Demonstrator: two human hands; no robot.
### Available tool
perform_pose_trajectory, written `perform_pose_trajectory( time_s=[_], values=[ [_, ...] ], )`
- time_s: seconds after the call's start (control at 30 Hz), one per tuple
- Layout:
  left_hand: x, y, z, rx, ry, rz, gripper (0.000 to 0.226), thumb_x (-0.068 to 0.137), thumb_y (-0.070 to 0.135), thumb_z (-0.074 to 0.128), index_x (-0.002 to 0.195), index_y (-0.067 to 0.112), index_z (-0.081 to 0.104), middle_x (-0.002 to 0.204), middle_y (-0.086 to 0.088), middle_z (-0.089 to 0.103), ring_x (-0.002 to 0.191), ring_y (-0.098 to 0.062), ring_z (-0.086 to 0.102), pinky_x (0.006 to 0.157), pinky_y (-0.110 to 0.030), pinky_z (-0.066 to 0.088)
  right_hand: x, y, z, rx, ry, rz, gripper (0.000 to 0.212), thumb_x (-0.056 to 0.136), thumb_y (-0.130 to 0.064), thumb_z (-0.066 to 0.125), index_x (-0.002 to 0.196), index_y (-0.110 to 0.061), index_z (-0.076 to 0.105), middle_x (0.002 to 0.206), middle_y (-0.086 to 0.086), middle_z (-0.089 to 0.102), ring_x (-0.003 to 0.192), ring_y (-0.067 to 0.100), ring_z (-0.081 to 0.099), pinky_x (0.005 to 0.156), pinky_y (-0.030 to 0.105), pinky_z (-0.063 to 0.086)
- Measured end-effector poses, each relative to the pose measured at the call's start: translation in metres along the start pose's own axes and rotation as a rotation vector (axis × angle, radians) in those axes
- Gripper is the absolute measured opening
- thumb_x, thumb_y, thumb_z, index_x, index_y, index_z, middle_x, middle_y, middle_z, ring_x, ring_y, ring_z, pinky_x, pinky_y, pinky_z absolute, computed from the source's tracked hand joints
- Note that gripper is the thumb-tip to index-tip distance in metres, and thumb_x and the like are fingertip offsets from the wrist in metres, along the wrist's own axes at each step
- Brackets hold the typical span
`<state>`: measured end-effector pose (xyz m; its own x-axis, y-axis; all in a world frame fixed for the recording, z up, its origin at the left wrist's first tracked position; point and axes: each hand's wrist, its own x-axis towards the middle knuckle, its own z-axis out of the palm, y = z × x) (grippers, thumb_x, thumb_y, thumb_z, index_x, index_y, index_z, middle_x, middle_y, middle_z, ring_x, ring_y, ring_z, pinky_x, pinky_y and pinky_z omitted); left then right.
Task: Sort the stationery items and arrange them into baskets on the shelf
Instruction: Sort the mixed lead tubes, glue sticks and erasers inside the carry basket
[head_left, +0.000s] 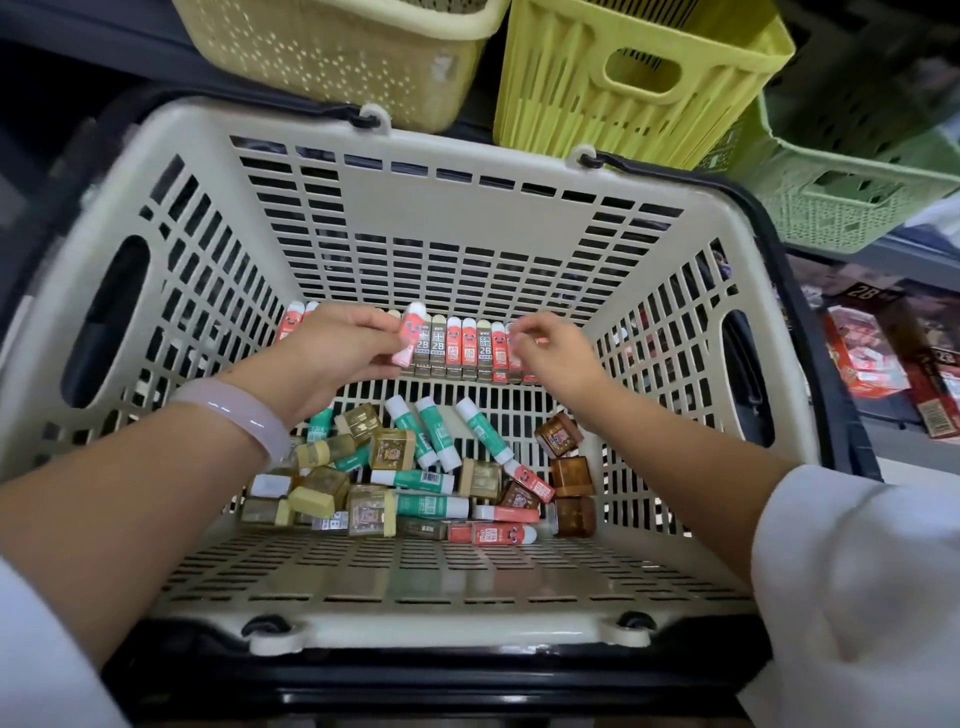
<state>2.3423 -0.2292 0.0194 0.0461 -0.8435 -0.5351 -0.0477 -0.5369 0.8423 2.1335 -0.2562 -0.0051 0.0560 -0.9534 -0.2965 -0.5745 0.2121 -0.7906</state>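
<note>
Left hand (337, 348) pinches an upright red tube (412, 335) just left of the row (467, 345); right hand (556, 353), fingers loosely curled, holds nothing.

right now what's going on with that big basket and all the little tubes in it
A person is sorting small stationery inside a large beige basket. The left hand pinches a red tube at the row of red and tan pieces lined up along the far wall. The right hand reaches to the row's right end; whether it holds anything is unclear. Loose green tubes, amber boxes and more red tubes lie jumbled nearer the person. Yellow baskets wait on the shelf behind.
</note>
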Motion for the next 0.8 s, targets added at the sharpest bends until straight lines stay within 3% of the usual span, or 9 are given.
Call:
perform_pose_trajectory(
  time_s=[0.1, 0.17, 0.27, 0.37, 0.43, 0.5, 0.57, 0.63, 0.8],
  values=[
    [-0.007, 0.003, 0.003, -0.026, 0.006, -0.008, 0.012, 0.081, -0.002, 0.065, 0.086, 0.007, 0.058, 0.098, -0.016, 0.064, 0.085, -0.020, 0.066, 0.064, -0.021, 0.058, -0.010, -0.037, 0.023, 0.345, -0.328, 0.072, 0.019, 0.094, -0.022, 0.051, 0.113, -0.019, 0.052, 0.097, 0.007, 0.066, 0.087, 0.016, 0.066, 0.082, 0.028, 0.056],
    [-0.012, 0.007, 0.002, -0.059, -0.006, -0.004, 0.014, 0.080, -0.001, 0.065, 0.086, 0.006, 0.054, 0.093, -0.016, 0.064, 0.080, -0.020, 0.067, 0.065, -0.022, 0.058, -0.013, -0.055, 0.036, 0.431, -0.375, 0.089, 0.030, 0.091, -0.018, 0.057, 0.119, -0.012, 0.050, 0.092, 0.008, 0.066, 0.082, 0.017, 0.065, 0.081, 0.027, 0.056],
    [-0.018, 0.016, -0.014, 0.008, 0.019, -0.031, 0.007, 0.085, 0.002, 0.059, 0.086, 0.007, 0.055, 0.093, -0.012, 0.064, 0.082, -0.018, 0.066, 0.070, -0.025, 0.057, -0.011, -0.070, 0.046, 0.396, -0.276, 0.106, 0.032, 0.088, -0.009, 0.060, 0.117, -0.008, 0.047, 0.087, 0.008, 0.063, 0.070, 0.013, 0.057, 0.065, 0.021, 0.051],
    [-0.023, 0.025, -0.047, 0.320, 0.134, 0.009, 0.007, 0.091, 0.011, 0.051, 0.092, 0.009, 0.058, 0.096, -0.005, 0.061, 0.093, -0.018, 0.060, 0.079, -0.028, 0.049, -0.002, -0.082, 0.058, 0.313, -0.243, 0.110, 0.011, 0.088, -0.008, 0.059, 0.094, -0.010, 0.049, 0.081, 0.006, 0.061, 0.064, 0.010, 0.054, 0.056, 0.019, 0.047],
    [-0.025, 0.028, -0.064, 0.495, 0.251, 0.049, 0.011, 0.093, 0.016, 0.049, 0.096, 0.013, 0.058, 0.097, -0.002, 0.058, 0.097, -0.020, 0.053, 0.083, -0.032, 0.041, 0.006, -0.090, 0.076, 0.289, -0.244, 0.145, 0.014, 0.088, -0.007, 0.059, 0.082, -0.012, 0.048, 0.081, 0.006, 0.059, 0.062, 0.009, 0.053, 0.050, 0.017, 0.044],
    [-0.026, 0.028, -0.072, 0.579, 0.323, 0.050, 0.018, 0.093, 0.019, 0.049, 0.109, 0.014, 0.056, 0.112, -0.007, 0.056, 0.102, -0.023, 0.050, 0.084, -0.033, 0.037, 0.017, -0.096, 0.104, 0.285, -0.236, 0.187, 0.016, 0.087, -0.007, 0.060, 0.077, -0.012, 0.048, 0.090, 0.010, 0.061, 0.066, 0.012, 0.057, 0.054, 0.019, 0.048],
    [-0.025, 0.025, -0.068, 0.618, 0.334, 0.027, 0.038, 0.092, 0.021, 0.051, 0.128, 0.011, 0.048, 0.127, -0.011, 0.051, 0.108, -0.025, 0.049, 0.086, -0.033, 0.036, 0.027, -0.098, 0.131, 0.276, -0.201, 0.216, 0.018, 0.085, -0.009, 0.063, 0.074, -0.011, 0.049, 0.101, 0.016, 0.063, 0.083, 0.022, 0.064, 0.072, 0.030, 0.056],
    [-0.021, 0.021, -0.066, 0.637, 0.341, 0.018, 0.048, 0.090, 0.021, 0.052, 0.135, 0.013, 0.041, 0.126, -0.011, 0.052, 0.098, -0.020, 0.045, 0.079, -0.029, 0.034, 0.040, -0.097, 0.156, 0.265, -0.169, 0.240, 0.018, 0.084, -0.011, 0.064, 0.073, -0.010, 0.051, 0.099, 0.016, 0.063, 0.096, 0.028, 0.064, 0.084, 0.038, 0.054],
    [-0.011, 0.021, -0.070, 0.596, 0.384, -0.022, 0.047, 0.084, 0.013, 0.052, 0.131, 0.018, 0.046, 0.117, -0.009, 0.048, 0.100, -0.026, 0.050, 0.086, -0.031, 0.039, 0.058, -0.093, 0.191, 0.176, -0.043, 0.201, 0.012, 0.086, -0.021, 0.063, 0.086, -0.009, 0.061, 0.092, 0.009, 0.066, 0.084, 0.020, 0.061, 0.069, 0.029, 0.051]
  ],
)
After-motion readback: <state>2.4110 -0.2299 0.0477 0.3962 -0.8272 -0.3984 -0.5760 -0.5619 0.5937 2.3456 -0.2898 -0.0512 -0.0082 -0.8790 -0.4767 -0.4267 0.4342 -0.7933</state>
